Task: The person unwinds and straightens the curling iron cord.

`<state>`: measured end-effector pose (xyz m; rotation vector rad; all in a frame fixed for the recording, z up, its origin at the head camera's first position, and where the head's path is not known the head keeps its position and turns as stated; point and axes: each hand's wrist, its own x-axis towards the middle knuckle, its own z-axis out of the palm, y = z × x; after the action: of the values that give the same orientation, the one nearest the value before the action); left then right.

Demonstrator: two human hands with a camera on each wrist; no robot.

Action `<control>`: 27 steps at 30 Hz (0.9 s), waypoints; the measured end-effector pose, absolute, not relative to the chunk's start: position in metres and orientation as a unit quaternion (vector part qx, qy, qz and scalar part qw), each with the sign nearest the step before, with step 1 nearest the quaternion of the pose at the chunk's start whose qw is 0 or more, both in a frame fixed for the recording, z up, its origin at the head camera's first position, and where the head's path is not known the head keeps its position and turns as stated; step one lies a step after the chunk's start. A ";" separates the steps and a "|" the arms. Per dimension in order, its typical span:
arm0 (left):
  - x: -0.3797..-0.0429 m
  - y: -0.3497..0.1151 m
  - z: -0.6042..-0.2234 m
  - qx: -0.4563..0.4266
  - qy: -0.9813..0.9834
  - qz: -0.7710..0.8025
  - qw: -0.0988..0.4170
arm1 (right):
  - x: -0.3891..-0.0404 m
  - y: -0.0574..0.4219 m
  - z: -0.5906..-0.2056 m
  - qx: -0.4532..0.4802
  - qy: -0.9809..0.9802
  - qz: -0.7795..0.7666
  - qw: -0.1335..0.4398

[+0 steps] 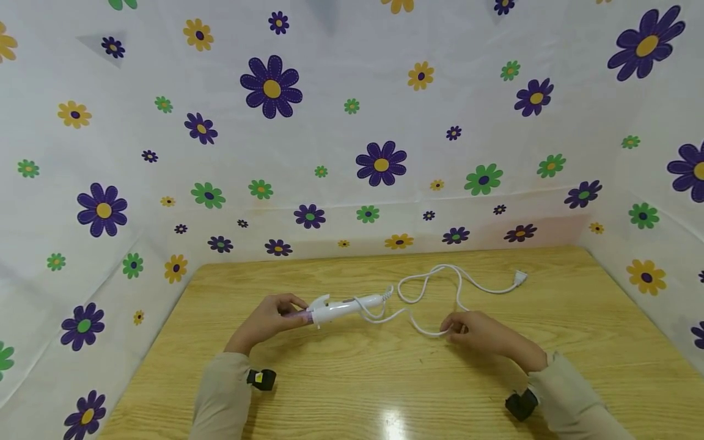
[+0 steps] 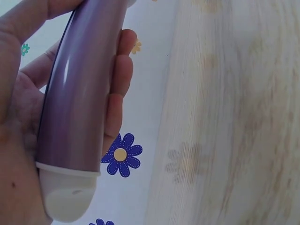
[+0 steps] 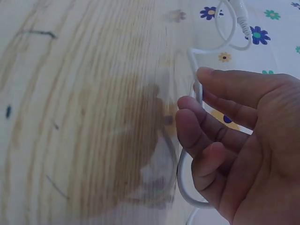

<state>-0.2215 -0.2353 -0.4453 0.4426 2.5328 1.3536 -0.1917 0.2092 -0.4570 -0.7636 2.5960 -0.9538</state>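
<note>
A curling iron [image 1: 343, 309] with a white handle and a purple barrel [image 2: 82, 93] is held a little to the left on the table. My left hand [image 1: 269, 321] grips it round the barrel, fingers on one side and thumb on the other; the white tip [image 2: 68, 194] sticks out by the palm. A white lever [image 1: 318, 301] stands up where barrel meets handle. From the handle's far end runs a white cord [image 1: 426, 333], looping over the handle. Thumb and fingertips of my right hand [image 1: 484, 333] pinch this cord near the table surface.
The cord's far part curls across the back right of the wooden table [image 1: 352, 391] and ends in a white plug [image 1: 520, 278]. A white flowered cloth [image 1: 330, 134] hangs behind and along both sides. Each wrist wears a black camera band.
</note>
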 end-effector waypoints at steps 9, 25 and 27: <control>-0.221 -0.232 -0.447 0.162 0.866 0.459 0.116 | -0.190 0.207 -0.450 -0.286 0.872 -0.361 0.167; -0.218 -0.231 -0.442 0.166 0.863 0.462 0.119 | -0.214 0.157 -0.434 -0.211 0.798 -0.533 0.185; -0.217 -0.231 -0.441 0.168 0.863 0.461 0.119 | -0.217 0.152 -0.438 -0.198 0.785 -0.554 0.195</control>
<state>-0.2175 -0.2312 -0.4414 0.4911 2.5226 1.3480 -0.2175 0.1520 -0.4381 -0.5544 2.2006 -1.5518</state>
